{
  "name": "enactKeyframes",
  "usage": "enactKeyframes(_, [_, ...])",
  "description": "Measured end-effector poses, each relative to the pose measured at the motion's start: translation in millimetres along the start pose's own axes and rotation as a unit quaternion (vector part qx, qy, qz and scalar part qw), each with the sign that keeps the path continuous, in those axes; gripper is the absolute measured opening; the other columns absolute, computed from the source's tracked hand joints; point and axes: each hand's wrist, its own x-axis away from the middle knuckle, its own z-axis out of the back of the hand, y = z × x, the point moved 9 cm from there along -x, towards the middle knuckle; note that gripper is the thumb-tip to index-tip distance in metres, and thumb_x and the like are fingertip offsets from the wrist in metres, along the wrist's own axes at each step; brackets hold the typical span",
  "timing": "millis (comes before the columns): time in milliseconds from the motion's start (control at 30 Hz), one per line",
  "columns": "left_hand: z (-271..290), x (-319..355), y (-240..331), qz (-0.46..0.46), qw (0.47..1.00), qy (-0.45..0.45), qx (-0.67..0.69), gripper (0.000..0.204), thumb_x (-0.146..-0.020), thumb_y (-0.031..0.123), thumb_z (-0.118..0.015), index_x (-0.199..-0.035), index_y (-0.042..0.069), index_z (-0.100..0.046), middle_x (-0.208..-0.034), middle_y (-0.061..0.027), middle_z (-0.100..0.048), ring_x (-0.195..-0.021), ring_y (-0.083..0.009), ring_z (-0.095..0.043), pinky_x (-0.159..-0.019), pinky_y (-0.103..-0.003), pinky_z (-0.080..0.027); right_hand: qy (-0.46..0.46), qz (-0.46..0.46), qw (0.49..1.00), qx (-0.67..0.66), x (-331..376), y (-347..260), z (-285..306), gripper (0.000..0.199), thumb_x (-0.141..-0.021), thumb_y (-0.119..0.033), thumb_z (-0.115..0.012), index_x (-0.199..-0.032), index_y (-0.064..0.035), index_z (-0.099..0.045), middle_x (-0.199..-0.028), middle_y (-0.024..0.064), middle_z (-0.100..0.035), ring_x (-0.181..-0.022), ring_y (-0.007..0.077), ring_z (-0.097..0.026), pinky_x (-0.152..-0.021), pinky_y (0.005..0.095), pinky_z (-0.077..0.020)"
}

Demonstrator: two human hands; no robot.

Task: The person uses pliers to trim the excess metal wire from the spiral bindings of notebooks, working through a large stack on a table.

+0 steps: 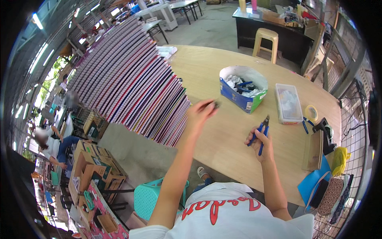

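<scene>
Over the table, my left hand point(200, 114) is closed in a pinch on a small dark object point(217, 104), too blurred to name. It is beside a tall stack of bound books or pads point(139, 79) with coloured spines. My right hand point(260, 143) grips blue-handled cutting pliers point(264, 129), their dark jaws pointing up and away from me. Beyond my hands stands a cut-down blue, white and green carton point(242, 99). Inside it lie crumpled pale scraps and blue-handled tools.
Right of the carton sit a clear plastic box point(289, 104), a yellow tape roll point(311, 113) and a black tape dispenser point(327, 137). A teal stool point(148, 200) is below the table. Cardboard boxes point(95, 167) are at the left, near a seated person point(55, 147). A yellow stool point(266, 42) stands beyond the table.
</scene>
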Motion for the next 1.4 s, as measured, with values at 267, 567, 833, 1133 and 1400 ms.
enactKeyframes(267, [-65.3,-116.0,-35.2,-0.153,0.974,-0.006,-0.165,0.076,-0.078,0.025,-0.082,-0.142,0.007,-0.044,-0.135,-0.0168,-0.053,-0.110,-0.0246,-0.062,-0.083,-0.031,-0.055,-0.015,0.079,0.955,0.286,22.5,-26.7,-23.9,0.024,-0.082,-0.008,-0.070,-0.099,-0.0014,-0.055,-0.076,0.0040,-0.056,-0.068,0.0146,-0.058,-0.065,0.0294,-0.0488])
enactKeyframes(567, [122.8,202.3,145.6,-0.486,0.704,0.457,-0.244,0.054,-0.089,0.020,-0.070,-0.130,0.003,-0.040,-0.121,-0.0096,-0.047,-0.103,-0.0194,-0.048,-0.094,-0.033,-0.042,-0.254,0.407,0.650,0.590,28.0,-46.3,-268.9,0.039,-0.071,-0.017,-0.078,-0.101,-0.0050,-0.057,-0.092,0.0141,-0.062,-0.087,0.0358,-0.061,-0.073,0.0408,-0.0482])
enactKeyframes(833, [218.7,200.2,213.2,-0.357,0.841,0.385,-0.131,0.046,-0.089,0.027,-0.071,-0.122,-0.001,-0.054,-0.116,-0.0097,-0.058,-0.095,-0.0175,-0.063,-0.076,-0.031,-0.054,-0.276,0.497,0.529,0.630,48.6,19.7,-411.9,0.040,-0.067,-0.021,-0.075,-0.101,-0.0033,-0.062,-0.096,0.0103,-0.062,-0.087,0.0279,-0.062,-0.071,0.0457,-0.0484])
enactKeyframes(1133, [223.1,195.6,224.8,-0.364,0.822,0.406,-0.167,0.021,-0.088,0.011,-0.071,-0.101,-0.002,-0.062,-0.091,-0.0069,-0.066,-0.080,-0.0165,-0.068,-0.070,-0.028,-0.058,-0.231,0.490,0.503,0.674,45.6,31.8,-432.2,0.032,-0.070,-0.019,-0.071,-0.096,-0.0023,-0.063,-0.095,0.0111,-0.062,-0.087,0.0278,-0.062,-0.069,0.0462,-0.0484])
enactKeyframes(1400, [225.4,195.0,223.7,-0.377,0.827,0.390,-0.149,0.017,-0.089,0.008,-0.070,-0.099,-0.003,-0.061,-0.091,-0.0082,-0.066,-0.080,-0.0168,-0.068,-0.071,-0.028,-0.058,-0.221,0.500,0.484,0.684,52.6,32.7,-437.4,0.030,-0.072,-0.017,-0.069,-0.097,-0.0017,-0.063,-0.096,0.0118,-0.063,-0.088,0.0282,-0.062,-0.071,0.0481,-0.0481])
